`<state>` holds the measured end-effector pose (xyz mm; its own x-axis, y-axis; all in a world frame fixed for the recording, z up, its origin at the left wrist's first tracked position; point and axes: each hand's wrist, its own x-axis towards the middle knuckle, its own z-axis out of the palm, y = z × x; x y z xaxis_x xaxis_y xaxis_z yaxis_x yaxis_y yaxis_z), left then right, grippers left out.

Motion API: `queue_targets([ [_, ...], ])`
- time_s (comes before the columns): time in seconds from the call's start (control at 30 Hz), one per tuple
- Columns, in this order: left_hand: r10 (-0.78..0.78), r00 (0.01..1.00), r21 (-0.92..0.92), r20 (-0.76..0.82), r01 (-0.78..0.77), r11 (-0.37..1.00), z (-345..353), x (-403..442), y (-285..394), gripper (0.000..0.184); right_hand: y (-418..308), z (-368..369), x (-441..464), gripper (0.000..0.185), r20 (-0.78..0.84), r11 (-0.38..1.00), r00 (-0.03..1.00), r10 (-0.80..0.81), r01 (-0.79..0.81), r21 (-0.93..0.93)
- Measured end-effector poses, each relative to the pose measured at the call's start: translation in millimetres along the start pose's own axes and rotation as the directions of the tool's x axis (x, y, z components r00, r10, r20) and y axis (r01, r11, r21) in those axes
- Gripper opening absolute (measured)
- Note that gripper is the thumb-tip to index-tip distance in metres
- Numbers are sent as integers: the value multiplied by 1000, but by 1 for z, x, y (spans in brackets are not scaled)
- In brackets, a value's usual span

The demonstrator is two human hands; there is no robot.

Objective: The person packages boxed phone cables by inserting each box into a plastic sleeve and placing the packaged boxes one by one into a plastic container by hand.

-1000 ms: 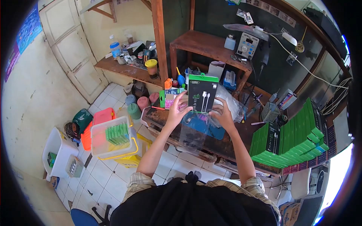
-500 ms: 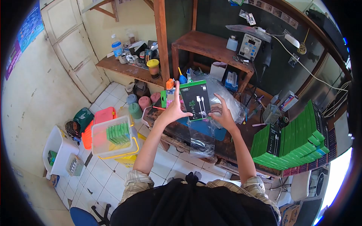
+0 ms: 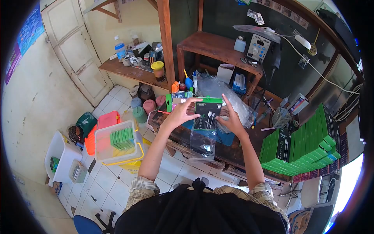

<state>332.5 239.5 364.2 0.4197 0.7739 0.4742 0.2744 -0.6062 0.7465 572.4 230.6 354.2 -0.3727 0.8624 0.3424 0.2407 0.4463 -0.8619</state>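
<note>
A black and green cable box (image 3: 203, 121) with a picture of white cables on its front is held between my two hands above the desk. My left hand (image 3: 182, 116) grips its left side, thumb on the front and fingers near the top edge. On the right side, my right hand (image 3: 232, 121) pinches the box, with the index finger pointing up. A clear plastic bag (image 3: 202, 146) hangs below the box's lower edge; whether the box sits partly inside it I cannot tell.
Green boxes (image 3: 300, 146) stand in stacked rows at the desk's right. Behind my hands lies crumpled clear plastic (image 3: 233, 103). A translucent bin (image 3: 117, 150) holding green packs stands to the left. A soldering station (image 3: 258, 48) sits on the wooden shelf (image 3: 218, 48).
The box's top edge has come down and tilted, so its front looks shorter. My left fingers now reach along the top edge. The hanging plastic has shifted slightly left.
</note>
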Motion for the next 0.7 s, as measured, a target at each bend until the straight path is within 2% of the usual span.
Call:
queue_targets([
  [0.03, 0, 1000, -1, 1, 0, 1000, 1, 0, -2, 55, -3, 1, 1, 83, -20, 1000, 1000, -6, 6, -2],
  [0.1, 107, 993, 72, -54, -103, 992, 2, 0, -10, 37, -2, 2, 2, 76, -41, 1000, 999, -11, 11, -4],
  [0.17, 127, 991, 113, -51, -120, 986, 4, -4, -19, 31, 10, 5, 4, 49, -44, 970, 983, -181, 170, -175],
  [0.2, 145, 988, 154, -50, -135, 979, 5, -6, -24, 25, 15, 7, 5, 49, -43, 970, 983, -181, 171, -175],
  [0.27, 160, 984, 173, -74, -145, 974, 11, -13, -35, 23, 24, 13, 3, 27, -94, 927, 959, -267, 229, -296],
  [0.33, 178, 980, 192, -95, -157, 969, 17, -16, -41, 20, 34, 21, -1, 24, -139, 942, 961, -239, 195, -272],
  [0.4, 256, 957, 285, -136, -210, 935, 19, -17, -42, 18, 38, 23, -1, 20, -180, 957, 962, -207, 160, -244],
  [0.5, 330, 938, 328, -108, -280, 902, 20, -13, -37, 19, 43, 23, -3, 16, -214, 977, 966, -148, 110, -182],
  [0.57, 321, 943, 351, -86, -273, 896, 21, -12, -37, 19, 48, 21, -3, 11, -217, 976, 959, -185, 152, -159],
  [0.7, 321, 946, 361, -38, -287, 887, 17, -10, -25, 20, 42, 19, -5, 7, -233, 978, 960, -155, 115, -176],
])
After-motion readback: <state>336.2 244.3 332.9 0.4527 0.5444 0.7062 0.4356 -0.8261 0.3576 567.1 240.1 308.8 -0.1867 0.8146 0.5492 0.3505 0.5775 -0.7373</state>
